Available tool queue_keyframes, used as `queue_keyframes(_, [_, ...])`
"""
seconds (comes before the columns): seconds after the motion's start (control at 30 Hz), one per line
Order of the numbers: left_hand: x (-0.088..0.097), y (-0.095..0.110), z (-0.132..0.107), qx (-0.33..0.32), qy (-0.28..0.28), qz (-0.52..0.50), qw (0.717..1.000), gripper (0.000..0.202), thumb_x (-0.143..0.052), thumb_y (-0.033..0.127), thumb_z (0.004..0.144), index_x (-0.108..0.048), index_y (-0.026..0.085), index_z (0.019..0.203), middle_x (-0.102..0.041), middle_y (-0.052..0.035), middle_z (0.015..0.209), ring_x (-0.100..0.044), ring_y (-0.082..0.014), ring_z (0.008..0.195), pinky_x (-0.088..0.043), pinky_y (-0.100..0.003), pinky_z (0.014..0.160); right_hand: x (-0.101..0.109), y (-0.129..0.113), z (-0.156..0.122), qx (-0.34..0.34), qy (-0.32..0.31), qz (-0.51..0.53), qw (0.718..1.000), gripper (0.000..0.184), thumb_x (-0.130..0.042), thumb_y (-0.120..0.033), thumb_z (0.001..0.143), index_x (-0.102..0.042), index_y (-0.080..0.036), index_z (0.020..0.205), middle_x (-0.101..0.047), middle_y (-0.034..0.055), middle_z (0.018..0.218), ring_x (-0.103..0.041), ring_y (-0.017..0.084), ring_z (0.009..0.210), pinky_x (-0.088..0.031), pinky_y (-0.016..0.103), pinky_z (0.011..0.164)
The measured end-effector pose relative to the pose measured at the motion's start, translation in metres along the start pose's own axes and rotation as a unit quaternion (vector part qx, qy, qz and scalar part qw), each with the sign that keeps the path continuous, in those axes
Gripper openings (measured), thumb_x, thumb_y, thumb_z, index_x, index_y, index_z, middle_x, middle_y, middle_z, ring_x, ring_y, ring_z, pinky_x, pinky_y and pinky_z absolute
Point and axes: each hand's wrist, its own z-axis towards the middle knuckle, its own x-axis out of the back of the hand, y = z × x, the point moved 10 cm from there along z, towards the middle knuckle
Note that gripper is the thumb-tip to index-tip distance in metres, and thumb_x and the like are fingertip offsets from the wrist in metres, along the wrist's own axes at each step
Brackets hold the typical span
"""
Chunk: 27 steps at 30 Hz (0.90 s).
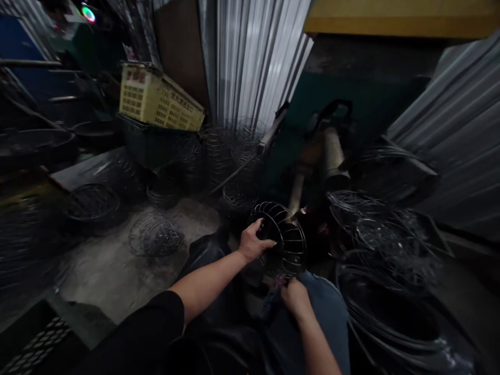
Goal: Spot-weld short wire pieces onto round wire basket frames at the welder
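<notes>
A round wire cage [294, 240], with curved ribs between two rings, stands tilted in front of my knees. My left hand [254, 242] grips its near ring from the left, thumb and fingers apart around the wire. Just below the cage, my right hand [296, 297] is closed in a fist over my right knee. Something pinkish [278, 282] shows at its fingertips, too dark to name. Beyond the cage is a machine with a pale cylinder [333, 151] and a lower pale rod [297, 197], partly hidden by the wires.
Bundles of wire rings [385, 234] and large wire coils [390, 307] lie on the right. A loose wire cage [155, 235] rests on the floor at left. Stacked wire cages [219, 151] stand behind, beside a yellow crate [160, 99]. A green crate [84, 317] is at lower left.
</notes>
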Motion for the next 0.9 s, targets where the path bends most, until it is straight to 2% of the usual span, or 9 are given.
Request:
queue_keyframes(0.07, [-0.010, -0.008, 0.007, 0.014, 0.002, -0.015, 1.000, 0.086, -0.090, 0.026, 0.047, -0.058, 0.014, 0.126, -0.064, -0.0051, 0.105, -0.058, -0.0208, 0.098, -0.047, -0.037, 0.095, -0.009, 0.004, -0.003, -0.024, -0.025, -0.040, 0.999, 0.037, -0.043, -0.014, 0.083, -0.066, -0.004, 0.111, -0.072, 0.0232, 0.102, -0.069, 0.030, 0.100, -0.051, 0.035, 0.083])
queue_keyframes(0.13, [-0.019, -0.013, 0.011, 0.020, 0.000, -0.034, 0.999, 0.089, -0.090, 0.028, 0.048, -0.056, 0.015, 0.129, -0.063, -0.0048, 0.105, -0.058, -0.0203, 0.098, -0.048, -0.036, 0.094, -0.020, 0.002, -0.007, -0.024, -0.059, -0.065, 0.996, 0.037, -0.044, -0.014, 0.084, -0.065, -0.003, 0.112, -0.071, 0.0240, 0.102, -0.068, 0.032, 0.101, -0.050, 0.037, 0.084])
queue_keyframes(0.3, [-0.039, -0.012, 0.014, -0.020, -0.016, -0.020, 0.999, 0.090, -0.090, 0.032, 0.050, -0.054, 0.016, 0.131, -0.060, -0.0064, 0.111, -0.057, -0.0225, 0.104, -0.048, -0.036, 0.096, -0.040, -0.018, -0.016, 0.027, -0.142, -0.096, 0.985, 0.034, -0.051, -0.014, 0.079, -0.070, -0.014, 0.107, -0.072, 0.0178, 0.106, -0.067, 0.031, 0.105, -0.048, 0.035, 0.085])
queue_keyframes(0.43, [-0.047, -0.012, 0.016, -0.048, -0.017, -0.010, 0.999, 0.084, -0.088, 0.038, 0.054, -0.056, 0.016, 0.129, -0.057, -0.0074, 0.115, -0.055, -0.0240, 0.109, -0.048, -0.035, 0.096, -0.041, -0.022, -0.009, 0.038, -0.159, -0.078, 0.983, 0.042, -0.048, -0.016, 0.081, -0.066, -0.017, 0.119, -0.071, 0.0143, 0.113, -0.065, 0.027, 0.109, -0.047, 0.032, 0.087])
queue_keyframes(0.7, [-0.058, -0.001, 0.019, -0.058, -0.014, 0.012, 0.998, 0.084, -0.088, 0.037, 0.055, -0.055, 0.015, 0.130, -0.057, -0.0085, 0.111, -0.056, -0.0246, 0.105, -0.045, -0.039, 0.101, -0.040, -0.020, -0.003, 0.027, -0.172, -0.048, 0.984, 0.042, -0.049, -0.014, 0.080, -0.068, -0.015, 0.117, -0.071, 0.0149, 0.113, -0.065, 0.028, 0.110, -0.047, 0.032, 0.088])
queue_keyframes(0.9, [-0.064, -0.001, 0.021, -0.064, -0.007, 0.017, 0.998, 0.084, -0.087, 0.036, 0.055, -0.055, 0.017, 0.130, -0.058, -0.0075, 0.109, -0.056, -0.0241, 0.103, -0.046, -0.037, 0.098, -0.038, -0.020, -0.002, 0.036, -0.165, -0.029, 0.985, 0.042, -0.050, -0.014, 0.080, -0.069, -0.018, 0.117, -0.072, 0.0120, 0.113, -0.065, 0.025, 0.111, -0.046, 0.028, 0.089])
